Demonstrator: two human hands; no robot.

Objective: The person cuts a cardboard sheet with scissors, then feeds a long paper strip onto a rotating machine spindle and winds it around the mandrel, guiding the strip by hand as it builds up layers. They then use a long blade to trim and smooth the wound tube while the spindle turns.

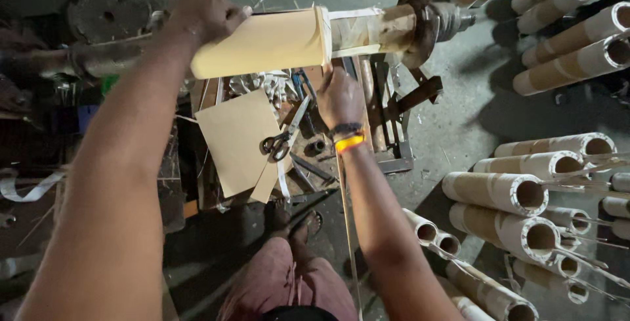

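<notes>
Nearest the camera, the person's knees in reddish cloth (289, 281) and a sandalled foot (308, 224) are seen on the dark floor (459, 118), with a thin strip of tape or string (348, 229) running up from below toward the right hand. To the right, finished cardboard tubes (499, 193) are stacked on their sides with open ends showing, and more tubes (577, 65) are piled further back. On the low cluttered counter (216, 193), a flat sheet of tan paper (237, 139) is laid, with scissors (283, 139) resting beside it among scraps and small tools. The right hand (339, 98), marked by an orange wristband (349, 141), is held just under the spindle; its fingers are curled away from the camera, and whether anything is pinched there cannot be told. Beyond it, a tan paper sleeve (266, 42) is seen wrapped round the horizontal metal spindle (420, 16), smooth along most of its length, with a whitish taped section (357, 31) to its right. The left hand (203, 13) is clenched over the sleeve's left end. It is judged that wrapping is largely done while the seam or edge is yet to be secured, and the tube has not been drawn off the spindle.
</notes>
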